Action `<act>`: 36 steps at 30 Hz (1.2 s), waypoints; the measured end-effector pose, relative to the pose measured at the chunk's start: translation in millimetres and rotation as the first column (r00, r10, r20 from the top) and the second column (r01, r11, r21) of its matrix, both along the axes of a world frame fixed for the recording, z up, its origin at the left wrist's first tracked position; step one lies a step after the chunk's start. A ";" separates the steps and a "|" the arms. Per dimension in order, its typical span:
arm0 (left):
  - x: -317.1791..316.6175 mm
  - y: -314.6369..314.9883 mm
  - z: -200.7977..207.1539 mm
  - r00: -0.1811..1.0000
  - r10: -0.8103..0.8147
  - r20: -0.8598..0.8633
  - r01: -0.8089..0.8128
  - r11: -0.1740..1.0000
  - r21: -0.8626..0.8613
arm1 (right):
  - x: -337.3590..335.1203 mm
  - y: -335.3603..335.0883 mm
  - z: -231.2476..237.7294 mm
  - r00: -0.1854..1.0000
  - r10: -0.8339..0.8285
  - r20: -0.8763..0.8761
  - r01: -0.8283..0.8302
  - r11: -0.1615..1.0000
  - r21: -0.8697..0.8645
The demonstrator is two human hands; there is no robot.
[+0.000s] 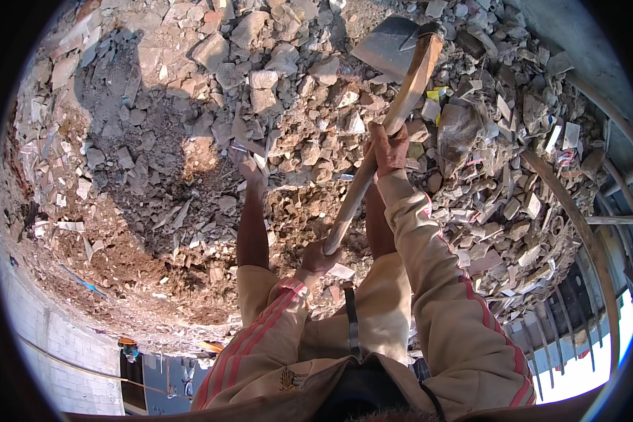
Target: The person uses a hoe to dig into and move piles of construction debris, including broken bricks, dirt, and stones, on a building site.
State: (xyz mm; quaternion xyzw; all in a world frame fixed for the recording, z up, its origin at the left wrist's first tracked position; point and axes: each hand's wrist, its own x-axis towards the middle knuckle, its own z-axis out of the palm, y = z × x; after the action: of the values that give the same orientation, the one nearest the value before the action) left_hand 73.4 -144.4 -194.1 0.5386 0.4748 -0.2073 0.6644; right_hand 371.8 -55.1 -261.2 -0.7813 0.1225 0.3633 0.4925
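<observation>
Both my hands are wrapped round the wooden handle [353,199] of a hoe. My left hand [319,259] grips the lower end, close to my body. Farther up the shaft my right hand [390,149] is closed round it. The wide grey hoe blade [387,50] is at the far end, on or just above the broken rubble [309,158]; I cannot tell if it touches. A scrap of yellow plastic [437,95] lies right of the handle, beside a large dusty lump [459,133].
My left foot [249,167] stands among broken pieces. Curved wooden poles [568,204] lean along the right side, near a row of bars [568,330]. A pale block wall [67,359] rises at lower left, with another person [127,346] beside it.
</observation>
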 end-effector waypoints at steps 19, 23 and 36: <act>58.2 54.4 34.5 0.994 0.106 0.036 -0.110 0.984 0.143 | 58.1 14.1 -68.6 0.913 -0.023 -0.407 -0.058 0.981 -0.186; 46.1 67.2 57.7 0.992 -0.128 -0.010 0.128 0.983 0.134 | 54.0 -11.0 -49.3 0.857 -0.174 -0.485 0.079 0.974 -0.210; -53.2 95.7 110.7 0.951 -0.298 -0.078 0.305 0.947 0.100 | -62.5 -33.8 -21.6 0.818 -0.331 -0.470 0.189 0.927 -0.324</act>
State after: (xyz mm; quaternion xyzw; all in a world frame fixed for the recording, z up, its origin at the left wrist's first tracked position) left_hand 20.3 -48.7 -83.4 0.6341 0.4183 -0.2964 0.5789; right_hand 309.2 -88.9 -282.8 -0.6888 0.4034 0.4686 0.3785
